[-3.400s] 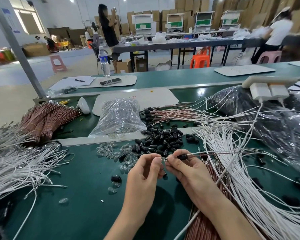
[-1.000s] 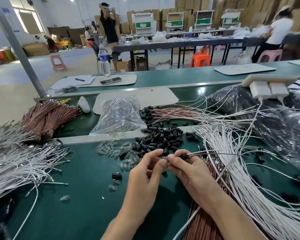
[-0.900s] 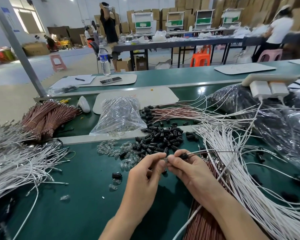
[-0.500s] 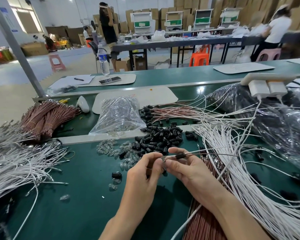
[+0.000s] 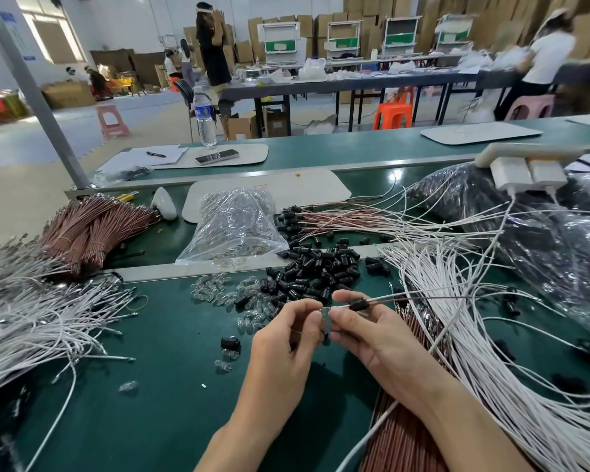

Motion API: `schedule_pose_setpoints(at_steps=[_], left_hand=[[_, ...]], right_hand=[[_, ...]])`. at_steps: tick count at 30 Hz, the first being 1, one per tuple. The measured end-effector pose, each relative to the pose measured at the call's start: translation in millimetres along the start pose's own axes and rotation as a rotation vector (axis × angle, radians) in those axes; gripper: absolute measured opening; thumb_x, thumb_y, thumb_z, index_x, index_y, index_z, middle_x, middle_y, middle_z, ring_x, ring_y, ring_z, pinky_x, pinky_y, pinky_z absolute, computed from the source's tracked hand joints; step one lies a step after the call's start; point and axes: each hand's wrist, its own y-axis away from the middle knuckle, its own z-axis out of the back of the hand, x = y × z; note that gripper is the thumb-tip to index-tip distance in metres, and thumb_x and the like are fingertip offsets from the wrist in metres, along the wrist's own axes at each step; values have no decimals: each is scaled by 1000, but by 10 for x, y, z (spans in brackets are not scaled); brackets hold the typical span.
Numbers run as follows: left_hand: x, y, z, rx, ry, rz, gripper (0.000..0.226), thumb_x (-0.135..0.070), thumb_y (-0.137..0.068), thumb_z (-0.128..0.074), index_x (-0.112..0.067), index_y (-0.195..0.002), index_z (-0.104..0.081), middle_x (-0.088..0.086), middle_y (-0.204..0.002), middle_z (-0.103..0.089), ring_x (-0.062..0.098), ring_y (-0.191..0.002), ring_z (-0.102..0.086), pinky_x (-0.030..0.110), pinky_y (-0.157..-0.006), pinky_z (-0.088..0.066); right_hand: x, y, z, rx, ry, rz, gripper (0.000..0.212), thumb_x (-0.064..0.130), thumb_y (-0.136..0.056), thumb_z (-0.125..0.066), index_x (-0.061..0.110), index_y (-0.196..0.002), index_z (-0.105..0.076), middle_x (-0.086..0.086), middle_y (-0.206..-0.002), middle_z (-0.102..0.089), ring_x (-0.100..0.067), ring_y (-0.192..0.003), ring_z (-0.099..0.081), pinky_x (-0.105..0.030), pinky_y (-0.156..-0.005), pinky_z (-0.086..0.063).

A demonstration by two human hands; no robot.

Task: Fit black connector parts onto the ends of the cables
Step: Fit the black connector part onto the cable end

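My left hand (image 5: 286, 338) and my right hand (image 5: 372, 332) meet fingertip to fingertip over the green bench (image 5: 157, 386). Between them is a small clear and metal cable end (image 5: 326, 310), pinched from both sides. A black connector part (image 5: 357, 305) sits threaded on the thin cables (image 5: 423, 299) just above my right thumb, and the cables run off to the right. A heap of loose black connector parts (image 5: 315, 274) lies just beyond my hands. Small clear bulbs (image 5: 218, 289) are scattered to its left.
White cables (image 5: 484, 352) fan across the right, brown cables (image 5: 402, 434) under my right forearm. More white cables (image 5: 31, 318) and brown bundles (image 5: 92, 226) lie left. A clear bag (image 5: 235, 226), a dark plastic bag (image 5: 542, 240) and white plugs (image 5: 528, 173) stand behind.
Both hands stay together at the same spot, shifting only slightly. The black connector part stays on the cable by my right thumb.
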Motion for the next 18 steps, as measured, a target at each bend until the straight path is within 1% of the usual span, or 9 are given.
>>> schedule_pose_setpoints(at_steps=[2,4,6,9,11,14,18], left_hand=[[8,-2,-3,-3,-4,0,18,-38,-101,-54,-54,-108,-60,-18,-92,-73,5,-83,-71,13,-71,-53],[23,1,-10,0,3,14,13,-42,-101,-53,-50,-109,-60,-17,-92,-73,7,-85,-72,16,-72,-55],[28,5,-6,-1,15,19,14,-47,-100,-51,-48,-110,-61,-18,-92,-73,8,-86,-73,15,-73,-55],[27,7,-2,5,27,21,15,-49,-99,-51,-48,-110,-61,-17,-93,-74,8,-87,-73,16,-74,-55],[29,8,-5,8,38,33,15,-47,-100,-52,-46,-111,-62,-16,-93,-74,8,-87,-73,17,-75,-56],[24,7,-9,9,68,46,13,-36,-103,-55,-42,-111,-63,-15,-94,-75,9,-87,-74,19,-77,-57],[-2,1,-4,-7,113,66,14,-38,-101,-54,-41,-109,-65,-12,-96,-76,12,-88,-75,21,-78,-58]], right_hand=[[-3,-2,-1,0,6,-1,46,11,-68,-80,4,-111,-65,-10,-82,-73,-16,-73,-73,-23,-65,-59],[-5,-2,-4,0,10,2,46,10,-70,-79,3,-113,-64,-11,-83,-73,-16,-74,-73,-23,-65,-58],[-5,0,-8,-1,10,4,44,9,-72,-77,2,-113,-63,-12,-84,-73,-17,-75,-73,-23,-65,-58],[-3,3,-8,-3,14,4,43,9,-72,-76,3,-113,-64,-12,-85,-73,-17,-75,-73,-22,-65,-58],[-3,3,-5,-2,17,3,42,8,-73,-75,3,-113,-63,-12,-84,-74,-17,-75,-73,-22,-65,-58],[1,4,-8,0,18,-5,41,8,-74,-75,3,-113,-63,-12,-86,-75,-16,-75,-73,-22,-65,-58],[1,4,-21,-4,30,-11,44,9,-73,-75,3,-115,-63,-11,-87,-75,-14,-74,-72,-22,-65,-58]])
